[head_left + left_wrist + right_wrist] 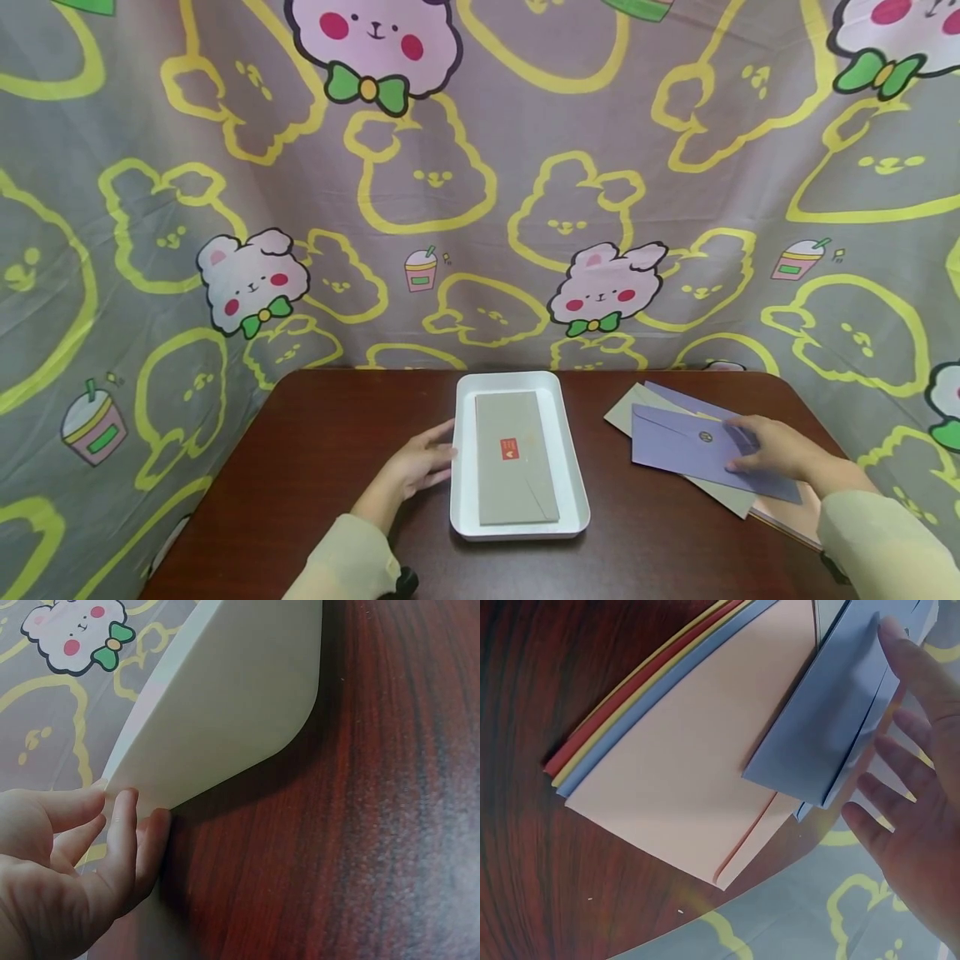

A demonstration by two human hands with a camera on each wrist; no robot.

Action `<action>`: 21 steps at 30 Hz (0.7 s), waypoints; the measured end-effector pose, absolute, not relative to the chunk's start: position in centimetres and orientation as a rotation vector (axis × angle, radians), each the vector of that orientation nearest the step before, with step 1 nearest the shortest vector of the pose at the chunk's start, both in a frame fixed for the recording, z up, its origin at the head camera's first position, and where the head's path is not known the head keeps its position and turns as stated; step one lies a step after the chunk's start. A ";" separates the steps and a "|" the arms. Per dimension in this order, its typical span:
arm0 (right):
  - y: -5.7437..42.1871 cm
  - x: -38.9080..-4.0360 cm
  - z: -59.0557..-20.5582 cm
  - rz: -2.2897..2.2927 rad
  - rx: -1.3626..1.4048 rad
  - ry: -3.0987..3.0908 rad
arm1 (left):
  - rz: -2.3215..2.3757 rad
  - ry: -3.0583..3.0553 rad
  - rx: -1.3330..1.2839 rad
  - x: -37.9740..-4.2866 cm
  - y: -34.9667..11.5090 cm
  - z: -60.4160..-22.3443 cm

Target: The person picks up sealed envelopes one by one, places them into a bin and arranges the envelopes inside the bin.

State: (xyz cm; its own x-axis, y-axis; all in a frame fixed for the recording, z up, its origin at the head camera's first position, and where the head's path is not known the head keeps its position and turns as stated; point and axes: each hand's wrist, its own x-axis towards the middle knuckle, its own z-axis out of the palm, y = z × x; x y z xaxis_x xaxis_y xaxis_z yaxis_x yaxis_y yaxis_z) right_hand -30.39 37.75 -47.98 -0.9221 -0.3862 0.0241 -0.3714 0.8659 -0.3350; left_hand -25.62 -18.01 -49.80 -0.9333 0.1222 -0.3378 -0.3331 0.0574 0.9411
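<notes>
In the head view a grey-beige envelope [517, 483] with a red heart sticker [510, 449] lies in a white tray [573, 475]. My left hand [422, 462] touches the tray's left side, its fingertips against the outer wall; the left wrist view has the thumb at the rim. On the right, my right hand [776, 450] rests over a purple envelope [675, 446] with a round seal, fingers spread. That envelope tops a fanned pile. Seen from the right wrist, one fingertip meets the purple envelope [817, 727] and the other fingers extend past its edge.
Beneath the purple envelope lie a grey-beige envelope [723, 493], another purple one, and a peach envelope [682, 765] over blue, yellow and red ones. Dark wood tabletop [322, 450] surrounds everything. A cartoon-patterned curtain [480, 250] stands behind and at both sides.
</notes>
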 end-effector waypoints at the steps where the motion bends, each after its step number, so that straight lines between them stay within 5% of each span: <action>1: 37.8 -30.4 -48.0 -0.524 -0.603 2.988 | 1.944 2.012 -0.211 -25.6 -18.0 -49.8; 21: 37.4 -30.6 -48.0 -0.392 -0.509 2.966 | 1.954 2.010 -0.199 -25.6 -18.0 -49.8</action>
